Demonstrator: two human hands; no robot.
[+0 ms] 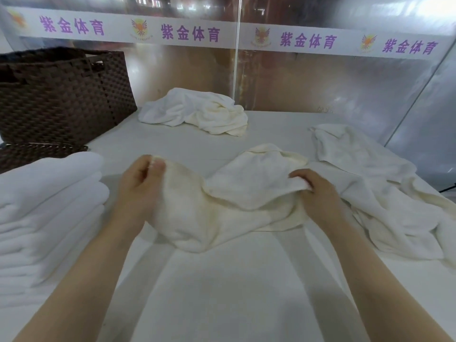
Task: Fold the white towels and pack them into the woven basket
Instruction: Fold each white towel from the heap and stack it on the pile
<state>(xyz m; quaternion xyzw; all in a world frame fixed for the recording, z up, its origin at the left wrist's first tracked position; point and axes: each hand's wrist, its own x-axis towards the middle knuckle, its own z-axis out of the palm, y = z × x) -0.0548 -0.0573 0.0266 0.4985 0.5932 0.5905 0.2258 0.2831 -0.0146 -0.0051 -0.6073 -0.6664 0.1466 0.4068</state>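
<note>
I reach both arms forward: my left hand (138, 180) and right hand (313, 186) each pinch the cream towel (222, 208) mid-bench (222, 292).

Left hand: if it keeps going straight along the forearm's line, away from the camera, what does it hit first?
Probably bare table beyond the left hand, then the crumpled towel pile at the far edge. The woven basket sits left of that line. Depth is unclear.

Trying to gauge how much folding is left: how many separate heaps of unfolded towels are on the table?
3: one gripped by the left hand and right hand at centre, a crumpled heap at the back, another heap at right. Heaps may hold several towels each.
</note>
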